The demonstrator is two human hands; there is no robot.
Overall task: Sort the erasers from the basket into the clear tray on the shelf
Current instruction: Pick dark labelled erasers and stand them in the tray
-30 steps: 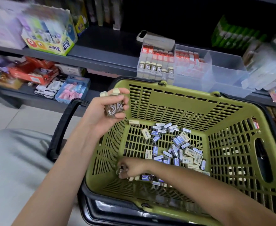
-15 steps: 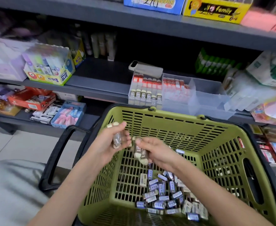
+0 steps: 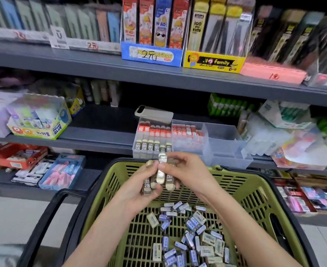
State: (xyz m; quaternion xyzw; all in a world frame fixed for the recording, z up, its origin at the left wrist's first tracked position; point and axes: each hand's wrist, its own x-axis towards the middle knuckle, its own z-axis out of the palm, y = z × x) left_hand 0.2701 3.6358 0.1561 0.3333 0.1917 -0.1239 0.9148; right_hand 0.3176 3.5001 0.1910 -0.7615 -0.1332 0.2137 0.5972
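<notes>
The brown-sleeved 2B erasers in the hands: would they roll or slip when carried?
The brown-sleeved 2B erasers look blocky, so rolling seems unlikely. Their shiny wrap looks slippery; the bunch between left hand and right hand might slide apart.

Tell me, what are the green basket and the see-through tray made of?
Green basket: looks like moulded plastic with a matte finish, since its walls are one piece full of even slots. Clear tray: probably hard plastic, slightly frosted; the red-sleeved erasers inside show through its thin walls.
</notes>
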